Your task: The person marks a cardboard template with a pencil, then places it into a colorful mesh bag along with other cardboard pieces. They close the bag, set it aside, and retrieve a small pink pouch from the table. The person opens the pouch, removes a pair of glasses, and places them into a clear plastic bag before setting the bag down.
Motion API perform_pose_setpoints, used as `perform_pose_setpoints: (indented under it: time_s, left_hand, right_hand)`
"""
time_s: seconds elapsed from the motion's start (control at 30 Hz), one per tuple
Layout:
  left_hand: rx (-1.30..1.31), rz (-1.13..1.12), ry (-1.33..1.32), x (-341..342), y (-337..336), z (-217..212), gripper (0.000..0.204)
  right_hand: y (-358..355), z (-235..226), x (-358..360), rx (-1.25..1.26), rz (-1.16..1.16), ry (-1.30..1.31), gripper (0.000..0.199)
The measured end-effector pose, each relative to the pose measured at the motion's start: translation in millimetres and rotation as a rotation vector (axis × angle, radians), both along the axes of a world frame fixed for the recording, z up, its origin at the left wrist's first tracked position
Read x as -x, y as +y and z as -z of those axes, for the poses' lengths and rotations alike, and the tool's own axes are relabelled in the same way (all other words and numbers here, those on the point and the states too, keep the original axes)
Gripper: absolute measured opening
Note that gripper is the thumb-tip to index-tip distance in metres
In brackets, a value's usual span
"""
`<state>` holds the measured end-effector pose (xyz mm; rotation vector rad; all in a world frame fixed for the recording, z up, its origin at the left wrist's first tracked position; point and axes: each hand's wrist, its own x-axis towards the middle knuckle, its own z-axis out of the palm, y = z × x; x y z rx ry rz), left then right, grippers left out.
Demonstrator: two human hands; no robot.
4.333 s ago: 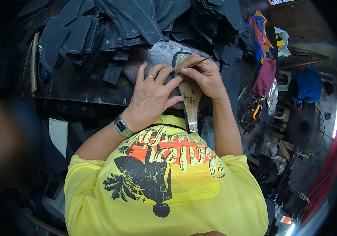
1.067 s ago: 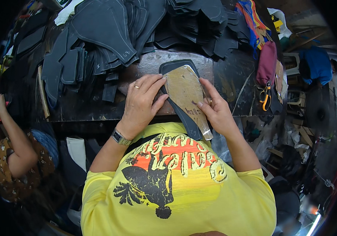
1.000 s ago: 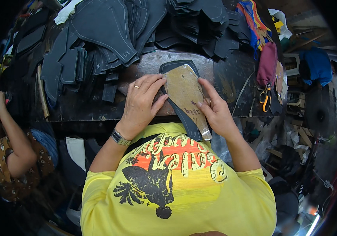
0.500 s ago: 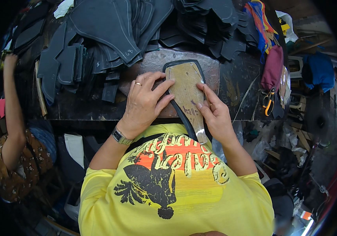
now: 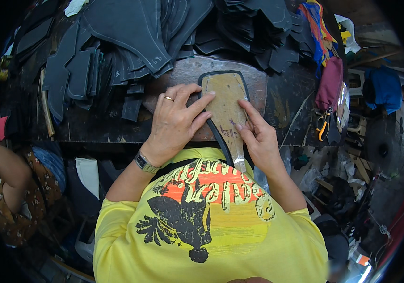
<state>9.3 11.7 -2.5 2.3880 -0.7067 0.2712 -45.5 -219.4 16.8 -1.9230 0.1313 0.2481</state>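
Observation:
A tan board template (image 5: 225,101), wide at the far end and narrowing toward me, lies on a matching piece of black sheet material (image 5: 220,137) that shows along its edge. My left hand (image 5: 178,113) holds the template down, its thumb and forefinger on the left side and the other fingers by the far left edge. At the right edge is my right hand (image 5: 258,134), closed, with a thin stick-like tool (image 5: 246,113) between thumb and fingers; its tip is too small to make out. The narrow end of the template reaches over the table edge toward my shirt.
Stacks of black cut pieces (image 5: 122,28) with pale outlines cover the far table. A stone-like slab (image 5: 183,75) lies under the work. Orange-handled scissors (image 5: 324,125) hang from a maroon pouch (image 5: 329,89) at right. A co-worker's arm (image 5: 6,167) is at far left.
The co-worker's raised arm at left has dropped lower. My hands and the template have barely moved; the whole view has shifted slightly.

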Motion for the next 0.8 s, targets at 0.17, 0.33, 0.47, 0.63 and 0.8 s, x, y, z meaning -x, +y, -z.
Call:
perform_pose_setpoints:
  time_s: [0.17, 0.33, 0.47, 0.63, 0.8]
  left_hand:
    - [-0.014, -0.003, 0.006, 1.0, -0.6, 0.1, 0.043]
    - [-0.016, 0.011, 0.002, 0.5, -1.2, -2.1, 0.045]
    - [-0.059, 0.086, -0.017, -4.4, -2.7, -6.1, 0.044]
    - [-0.059, 0.113, 0.031, -11.1, -6.2, -8.0, 0.044]
    - [-0.104, 0.100, 0.007, -8.9, -10.0, -7.8, 0.045]
  right_hand:
    - [-1.9, 7.9, 2.2, -0.007, 0.010, -0.041, 0.055]
    - [-0.2, -0.3, -0.5, 0.012, -0.004, -0.004, 0.055]
    - [2.8, -12.6, -0.3, 0.106, -0.036, 0.023, 0.056]
    - [7.0, -18.7, 0.4, 0.186, -0.040, -0.041, 0.057]
    - [5.8, -17.6, -2.0, 0.191, -0.050, -0.025, 0.058]
